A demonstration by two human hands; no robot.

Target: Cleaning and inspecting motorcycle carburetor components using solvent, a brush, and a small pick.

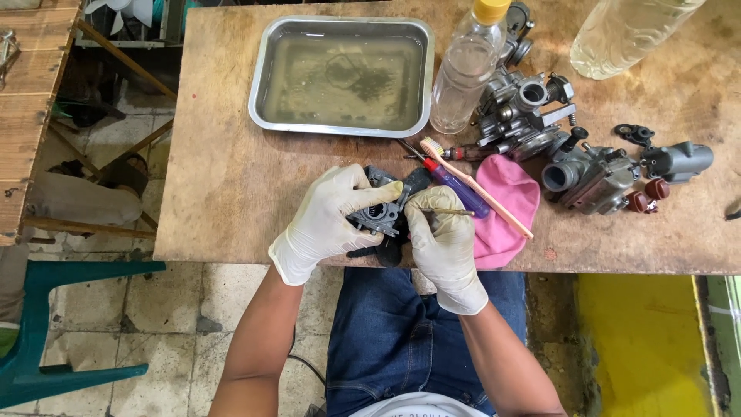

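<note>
Spreading across the top of the view, a worn wooden table (231, 154) is seen bearing everything. A steel tray (265, 69) of murky liquid is set at its far side, and just right of it a clear bottle (463, 77) with a yellow cap is stood upright, with a second clear bottle (625, 35) laid at the far right corner. Grey carburetor bodies (525, 112) are clustered beyond the bottle, another one (590, 177) lying further right beside small dark red caps (647, 194). A pink cloth (505, 212) is spread near the table's front edge, and across it a pink toothbrush (475, 185) is laid at a slant (a red-and-purple screwdriver (455, 185) is tucked just under it).

At the front edge, a small dark carburetor part (378, 216) is gripped by the gloved left hand (328, 220), fingers curled and clamped round it. The gloved right hand (444, 239) is pressed against the part's right side, its fingers pinched shut on a thin brass-coloured pin (446, 211), held level and pointing right.
</note>
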